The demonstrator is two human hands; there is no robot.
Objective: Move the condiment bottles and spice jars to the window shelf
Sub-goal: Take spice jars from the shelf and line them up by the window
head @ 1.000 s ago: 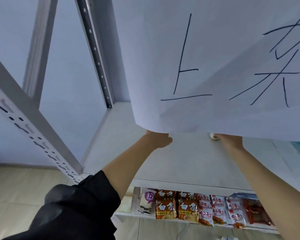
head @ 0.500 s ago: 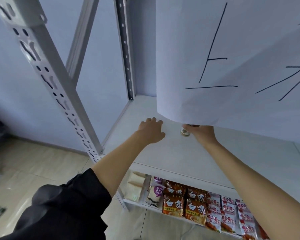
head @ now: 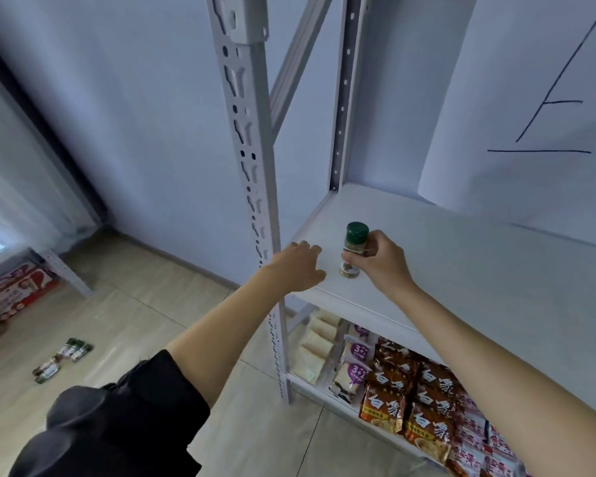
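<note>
A small spice jar (head: pixel 354 246) with a dark green cap stands upright near the left end of the white shelf board (head: pixel 479 266). My right hand (head: pixel 381 261) grips the jar around its middle from the right. My left hand (head: pixel 298 266) hovers just left of the jar over the shelf's front corner, fingers relaxed and holding nothing. Several more small jars (head: pixel 62 359) with green caps lie on the tiled floor at the lower left.
A perforated white upright post (head: pixel 252 187) rises beside my left hand. A large paper sheet (head: pixel 530 108) with black strokes hangs over the shelf's back right. Snack and noodle packets (head: pixel 403 404) fill the lower shelf. A red carton (head: pixel 14 290) sits at the far left.
The view has swung left and down, so the paper sheet no longer covers my hands. The jar, earlier mostly hidden under the sheet, now shows whole in my right hand on the shelf.
</note>
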